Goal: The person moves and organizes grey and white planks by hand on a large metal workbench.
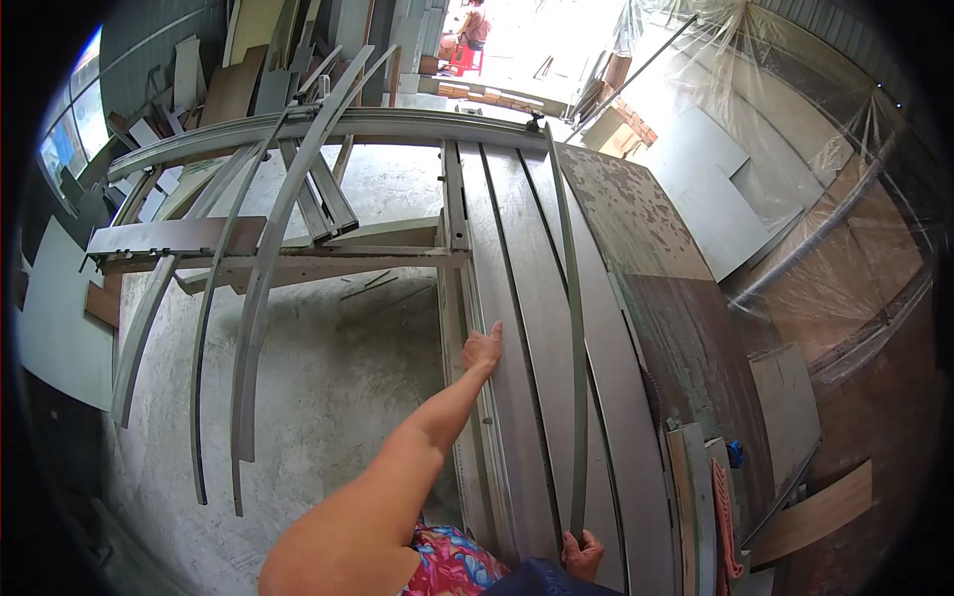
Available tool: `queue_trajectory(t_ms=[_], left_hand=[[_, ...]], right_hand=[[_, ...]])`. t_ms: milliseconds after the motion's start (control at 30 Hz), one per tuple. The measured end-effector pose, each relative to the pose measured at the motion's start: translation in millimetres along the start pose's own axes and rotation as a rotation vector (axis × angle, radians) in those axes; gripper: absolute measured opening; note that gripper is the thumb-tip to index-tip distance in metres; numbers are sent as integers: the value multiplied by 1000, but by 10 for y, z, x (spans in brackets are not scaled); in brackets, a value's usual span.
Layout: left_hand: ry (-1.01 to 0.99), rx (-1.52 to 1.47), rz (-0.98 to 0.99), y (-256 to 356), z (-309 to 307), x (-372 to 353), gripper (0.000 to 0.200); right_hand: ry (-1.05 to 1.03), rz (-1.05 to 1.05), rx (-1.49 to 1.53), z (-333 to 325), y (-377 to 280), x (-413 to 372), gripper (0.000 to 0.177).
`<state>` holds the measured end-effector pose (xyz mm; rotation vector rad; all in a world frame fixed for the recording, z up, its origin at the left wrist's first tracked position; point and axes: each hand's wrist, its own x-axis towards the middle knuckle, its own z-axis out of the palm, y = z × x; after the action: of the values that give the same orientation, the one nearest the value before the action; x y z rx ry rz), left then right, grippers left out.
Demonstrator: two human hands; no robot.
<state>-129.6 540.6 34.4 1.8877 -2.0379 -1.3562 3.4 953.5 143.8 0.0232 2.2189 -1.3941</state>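
Observation:
My left hand [484,350] is at the left edge of a long grey metal machine table [512,258], fingers curled at the edge and thumb pointing forward. At the near end of the table, my right hand [583,556] grips the end of a long, thin, grey-green strip [573,328]. The strip runs away from me along the table to the crossbar [397,124] at the far end. Dark grooves run lengthwise in the table beside it.
Several long strips [263,268] lean across the frame at left, with a short board [179,236] beside them. A worn brown panel [686,368] adjoins the table's right side. Offcuts [696,497] stand near right. Plastic sheeting [835,129] hangs behind; a person [474,25] sits outside.

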Motion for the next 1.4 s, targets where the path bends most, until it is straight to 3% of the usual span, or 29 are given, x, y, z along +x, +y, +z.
queue_trajectory(t_ms=[533,1400], left_hand=[[-29,27,6,-124,-74,-280,79],[-49,36,59,-739,-210,-1265,79]], right_hand=[[-97,-46,-12,166,-125,-17,18],[-174,-65,24,-182,214,-890,23]])
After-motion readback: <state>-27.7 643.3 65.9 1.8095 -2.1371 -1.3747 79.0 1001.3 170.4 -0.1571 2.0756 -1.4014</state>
